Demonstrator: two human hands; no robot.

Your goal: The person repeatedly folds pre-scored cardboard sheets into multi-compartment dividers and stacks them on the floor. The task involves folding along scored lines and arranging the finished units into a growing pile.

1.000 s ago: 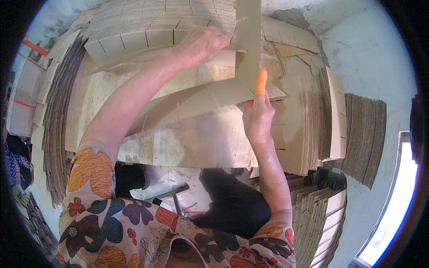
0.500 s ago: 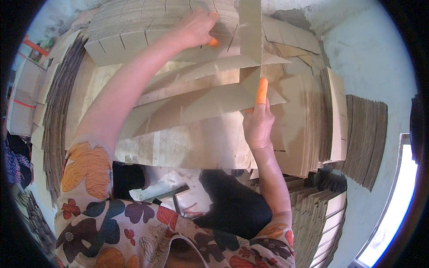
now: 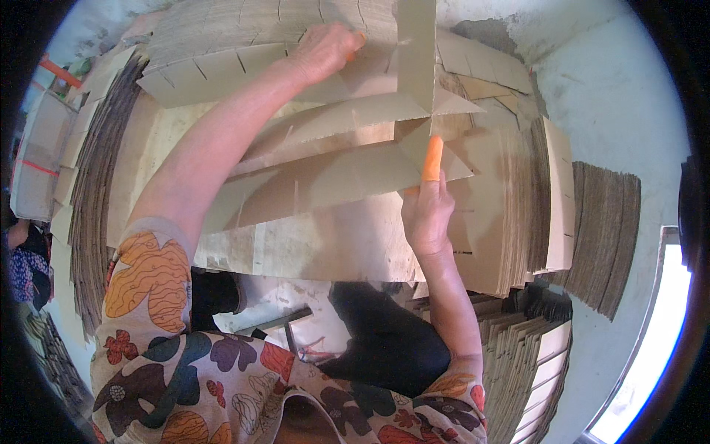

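Two long brown cardboard strips [image 3: 325, 177] lie slantwise over the table, crossed near their right ends by an upright cardboard strip [image 3: 416, 52] that runs away from me. My right hand [image 3: 427, 218] grips the nearer strip close to that crossing, its index finger in an orange finger cot pointing up along it. At the back, my left hand [image 3: 325, 55] is closed at the front of a stack of slotted cardboard strips [image 3: 214, 70], its orange-covered fingertips pinched on a strip's edge. My left hand partly hides what it pinches.
A wooden tabletop [image 3: 325, 248] lies beneath. More cardboard stacks stand at the left [image 3: 103, 185] and right [image 3: 492, 214], with slotted pieces [image 3: 518, 362] lower right. A white wall [image 3: 614, 96] bounds the right side. A person's hand [image 3: 18, 233] shows at the far left.
My left thumb and fingers have closed together at the slotted stack, and that hand has shifted slightly left. My right hand and the crossed strips have dipped slightly toward me.
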